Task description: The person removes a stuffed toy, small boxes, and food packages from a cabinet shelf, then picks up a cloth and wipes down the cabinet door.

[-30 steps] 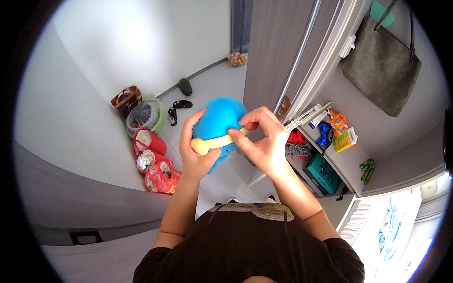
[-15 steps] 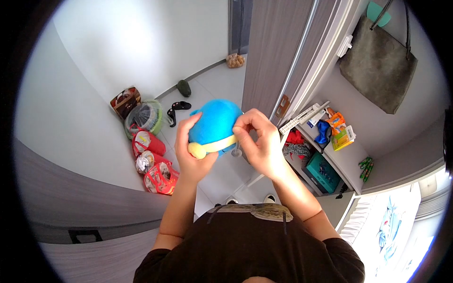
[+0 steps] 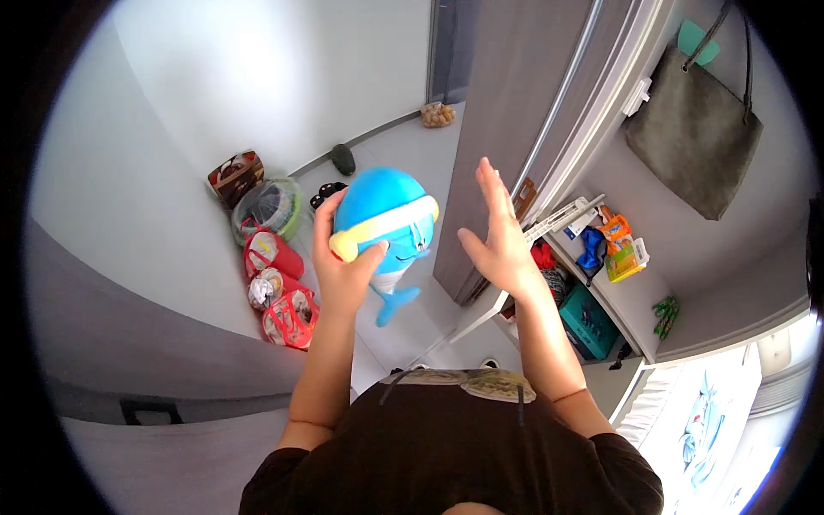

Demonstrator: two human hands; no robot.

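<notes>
The left hand (image 3: 343, 270) has its grip clamped under the blue whale plush (image 3: 384, 221), propping it upright, while the right hand (image 3: 498, 240) hovers beside it, fingers spread and empty.

**Materials & finishes**

Blue whale toy (image 3: 383, 225): soft matt plush w/ a paler yellow cloth band, no shine. Left hand (image 3: 343, 275) grips it, bare skin. Door (image 3: 506, 129): grey wood-grain laminate, smooth, satin; metal-looking edge strip. Tote bag (image 3: 691, 129): grey felt-like cloth, matt, slightly rough. Floor (image 3: 403, 154): pale, smooth, semi-gloss. Red bags (image 3: 287, 318): glossy plastic, crinkled. Shirt (image 3: 455, 455): dark matt cloth.
</notes>
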